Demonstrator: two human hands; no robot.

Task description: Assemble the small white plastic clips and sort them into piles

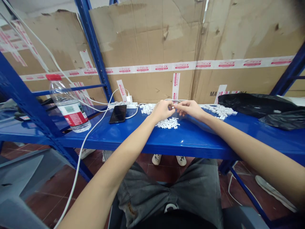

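Three heaps of small white pieces spread over the blue shelf (190,133) that I see through the head camera. The front heap (169,123), near the centre of the frame, lies below and slightly left of where the two sets of fingertips come together; it runs wider across the frame than it is deep, and its pieces point every way. The left hand (163,109) is the nearer one to it, overlapping its upper edge in my view, while the right hand (190,108) reaches in from the right of the frame. Both grips look narrow to me, thumbs and fingers drawn in tip to tip, but I cannot tell whether a piece is caught between them. The back heap (147,109) shows just left of the left hand, the right heap (220,111) past the right wrist.

Under the hands I have a smooth, glossy surface. Left of centre are a phone (118,114) and a power strip (133,105); farther left, a bottle (72,111). Black plastic (247,106) lies toward the right edge. Taped cardboard (147,41) backs the shelf, and dark red tiles (162,168) show below.
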